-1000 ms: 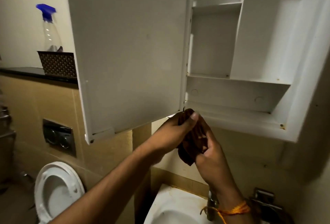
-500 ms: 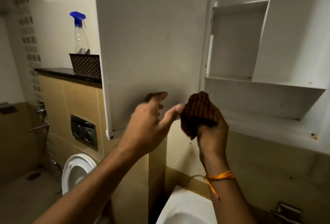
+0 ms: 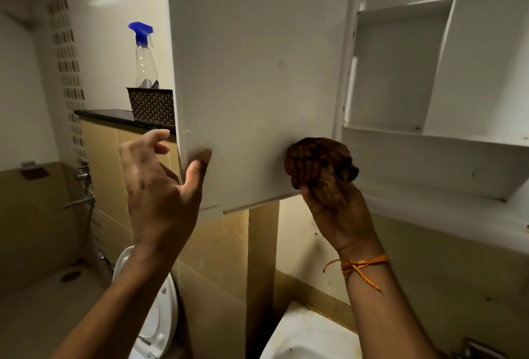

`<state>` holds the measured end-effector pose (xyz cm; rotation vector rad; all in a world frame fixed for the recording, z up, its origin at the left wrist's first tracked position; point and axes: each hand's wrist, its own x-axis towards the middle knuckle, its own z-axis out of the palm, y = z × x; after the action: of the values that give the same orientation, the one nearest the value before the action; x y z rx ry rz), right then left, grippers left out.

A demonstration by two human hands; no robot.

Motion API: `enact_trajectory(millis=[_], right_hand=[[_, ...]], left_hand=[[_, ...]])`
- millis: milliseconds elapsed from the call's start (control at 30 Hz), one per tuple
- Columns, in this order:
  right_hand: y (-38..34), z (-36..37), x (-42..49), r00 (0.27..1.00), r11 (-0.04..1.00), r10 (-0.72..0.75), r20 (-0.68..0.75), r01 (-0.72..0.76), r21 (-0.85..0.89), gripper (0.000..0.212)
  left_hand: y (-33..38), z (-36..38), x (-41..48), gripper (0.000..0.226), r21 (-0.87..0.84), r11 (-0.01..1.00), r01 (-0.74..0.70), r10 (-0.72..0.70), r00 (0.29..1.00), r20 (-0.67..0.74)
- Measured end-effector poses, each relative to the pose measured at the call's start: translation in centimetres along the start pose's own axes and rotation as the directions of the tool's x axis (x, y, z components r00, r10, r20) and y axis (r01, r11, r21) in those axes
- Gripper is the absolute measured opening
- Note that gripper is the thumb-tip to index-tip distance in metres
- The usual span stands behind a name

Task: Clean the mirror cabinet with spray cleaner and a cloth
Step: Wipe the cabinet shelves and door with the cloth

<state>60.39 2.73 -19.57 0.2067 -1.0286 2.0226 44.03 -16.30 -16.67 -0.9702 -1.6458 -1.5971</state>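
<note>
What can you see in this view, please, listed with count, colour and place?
cabinet: one, white, upper right, shelves bare
door: one, white, swung open, centre
bottle: one, clear with blue spray head, upper left, base hidden by the basket
basket: one, dark patterned, on the ledge
ledge: one, black, left wall
fittings: several, metal, left wall
toilet: one, white, bottom left of centre
sink: one, white, bottom centre
cloth: one, brown, bunched against the door's lower corner
thread: one, orange, right wrist
left hand: fingers spread, at the door's free edge
right hand: holds the cloth
</note>
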Motion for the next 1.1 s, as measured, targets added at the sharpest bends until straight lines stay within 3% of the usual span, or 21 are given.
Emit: enact_trajectory(millis=[67, 100, 133, 200, 300, 367, 433, 533, 667, 733, 900, 1000, 1100], right_hand=[[0.1, -0.2, 0.7, 1.000, 0.975, 0.014, -0.020, -0.018, -0.220, 0.062], [0.0, -0.6, 1.0, 0.995, 0.916, -0.045, -0.083, 0.008, -0.401, 0.061], [0.0, -1.1, 1.4, 0.975, 0.806, -0.147, -0.166, 0.021, -0.592, 0.059], [0.3, -2.3, 1.9, 0.864, 0.541, -0.434, -0.256, 0.023, -0.841, 0.048], [1.1, -2.7, 2.0, 0.663, 0.249, -0.735, -0.143, 0.068, -0.966, 0.049], [1.8, -1.7, 2.4, 0.558, 0.104, -0.829, -0.039, 0.086, -0.991, 0.042], [2.7, -0.7, 2.8, 0.507, 0.018, -0.861, 0.029, 0.088, -0.996, 0.032], [4.6, -0.3, 2.5, 0.550, 0.013, -0.835, 0.036, 0.084, -0.996, 0.039], [6.7, 0.0, 0.8, 0.717, -0.029, -0.696, 0.039, 0.026, -0.999, 0.063], [6.7, -0.7, 0.7, 0.723, -0.058, -0.686, 0.082, 0.058, -0.997, 0.069], [5.6, -2.9, 1.7, 0.701, -0.011, -0.705, 0.109, 0.143, -0.990, 0.062], [5.9, -2.2, 1.0, 0.683, -0.070, -0.719, 0.126, 0.110, -0.992, 0.054], [8.1, 0.2, -1.0, 0.719, -0.132, -0.662, 0.210, 0.164, -0.978, 0.054]], left_hand=[[-0.3, 0.2, -0.1, 0.053, 0.013, 1.000, 0.017, -0.018, 0.999, 0.046], [-0.5, 0.2, -0.1, 0.049, 0.015, 1.000, 0.010, -0.011, 0.998, 0.068], [-0.7, 0.2, -0.1, 0.043, 0.012, 1.000, 0.005, -0.007, 0.996, 0.091], [-0.9, 0.2, -0.1, 0.035, 0.016, 1.000, 0.000, -0.002, 0.992, 0.126], [-1.0, 0.4, -0.1, 0.031, 0.056, 0.998, -0.008, 0.000, 0.992, 0.128], [-0.9, 0.5, -0.1, 0.032, 0.061, 0.998, 0.000, -0.007, 0.993, 0.121], [-1.0, 0.5, 0.0, 0.031, 0.059, 0.998, 0.007, -0.014, 0.992, 0.124], [-1.1, 0.4, 0.0, 0.030, 0.048, 0.999, 0.013, -0.019, 0.991, 0.133], [-1.0, 0.3, -0.1, 0.036, 0.026, 1.000, 0.014, -0.017, 0.991, 0.134], [-1.0, 0.2, -0.1, 0.038, 0.014, 1.000, 0.012, -0.014, 0.989, 0.146], [-1.4, 0.1, 0.1, 0.029, 0.021, 1.000, 0.014, -0.017, 0.983, 0.180], [-1.4, 0.3, 0.2, 0.020, 0.036, 0.999, 0.002, -0.008, 0.986, 0.167], [-1.3, 0.5, 0.1, 0.018, 0.032, 0.999, 0.001, -0.006, 0.989, 0.151]])
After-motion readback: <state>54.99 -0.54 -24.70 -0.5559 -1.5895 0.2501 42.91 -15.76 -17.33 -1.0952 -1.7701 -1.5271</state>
